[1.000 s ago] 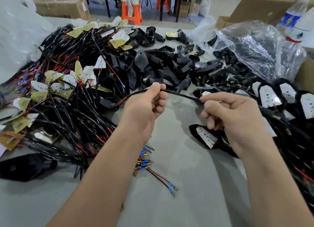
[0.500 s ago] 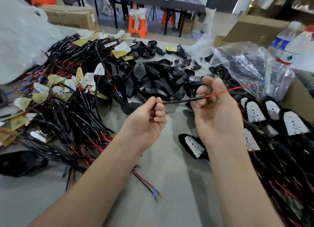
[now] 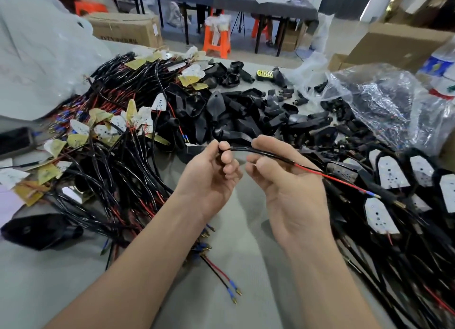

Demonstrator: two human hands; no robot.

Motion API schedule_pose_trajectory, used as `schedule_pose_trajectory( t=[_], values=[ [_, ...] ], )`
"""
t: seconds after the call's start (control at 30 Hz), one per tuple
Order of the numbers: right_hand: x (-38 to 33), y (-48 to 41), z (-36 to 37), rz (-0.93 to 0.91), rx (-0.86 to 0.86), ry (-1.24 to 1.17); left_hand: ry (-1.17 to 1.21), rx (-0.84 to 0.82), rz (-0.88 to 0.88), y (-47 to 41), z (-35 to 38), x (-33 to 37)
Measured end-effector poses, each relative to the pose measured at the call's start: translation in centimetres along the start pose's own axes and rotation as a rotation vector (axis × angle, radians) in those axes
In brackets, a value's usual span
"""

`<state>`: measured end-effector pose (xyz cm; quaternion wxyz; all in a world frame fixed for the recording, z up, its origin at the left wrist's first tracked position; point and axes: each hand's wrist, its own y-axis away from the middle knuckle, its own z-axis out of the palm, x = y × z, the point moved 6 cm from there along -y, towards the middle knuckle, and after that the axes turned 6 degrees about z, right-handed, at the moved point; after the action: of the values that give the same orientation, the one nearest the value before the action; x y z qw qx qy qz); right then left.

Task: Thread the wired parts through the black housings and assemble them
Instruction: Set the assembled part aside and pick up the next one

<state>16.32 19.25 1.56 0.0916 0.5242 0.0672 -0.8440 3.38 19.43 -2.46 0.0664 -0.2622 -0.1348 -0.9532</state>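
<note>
Black-sheathed cable (image 3: pixel 258 152) runs left to right between both hands, left hand (image 3: pixel 211 173) pinching one end, right hand (image 3: pixel 283 178) seemingly clamped further along, red lead (image 3: pixel 327 176) trailing rightward, black housings (image 3: pixel 246 117) heaped beyond the cable.

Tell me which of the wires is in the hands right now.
The black-sleeved wire with a red lead, pinched between the left hand and the right hand; all others lie on the table.
</note>
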Motion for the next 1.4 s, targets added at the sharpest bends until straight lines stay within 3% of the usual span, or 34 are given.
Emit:
schedule_pose_trajectory(
  t=[0.27, 0.4, 0.53, 0.73, 0.9, 1.1, 1.2, 1.27, 1.33, 1.4],
  values=[
    [-0.5, -1.4, -3.2, 0.034, 0.272, -0.234, -0.005, 0.031, 0.031, 1.2, 0.6, -0.7],
    [-2.0, -1.4, -5.8, -0.008, 0.317, -0.315, -0.315, 0.163, -0.033, 1.0, -0.7, -0.7],
    [-2.3, -1.3, -5.9, 0.011, 0.237, -0.271, -0.443, 0.159, 0.022, 0.1, -1.6, 0.6],
    [-0.9, -1.3, -4.5, 0.122, 0.195, -0.201, -0.918, 0.304, 0.207, -0.4, -3.2, 2.5],
    [-0.3, -1.3, -4.3, 0.202, 0.107, -0.220, -1.606, 0.089, 0.432, 0.6, -1.6, 2.7],
    [-0.6, -1.4, -5.6, 0.116, 0.239, -0.139, -1.914, -0.086, 0.374, 1.0, -1.0, 2.3],
    [-1.5, -1.5, -6.2, 0.021, 0.289, 0.045, -1.897, -0.253, 0.264, 1.5, -0.8, 2.4],
    [-1.4, -1.5, -5.7, 0.058, 0.231, 0.132, -1.821, -0.380, 0.188, 2.0, -0.2, 2.0],
    [-0.3, -1.2, -4.6, 0.220, 0.061, 0.077, -1.699, -0.445, 0.178, 2.4, 0.5, 1.3],
    [0.8, -0.4, -2.8, 0.434, -0.172, -0.031, -1.436, -0.401, 0.209, 2.7, 1.4, 0.8]
  ],
)
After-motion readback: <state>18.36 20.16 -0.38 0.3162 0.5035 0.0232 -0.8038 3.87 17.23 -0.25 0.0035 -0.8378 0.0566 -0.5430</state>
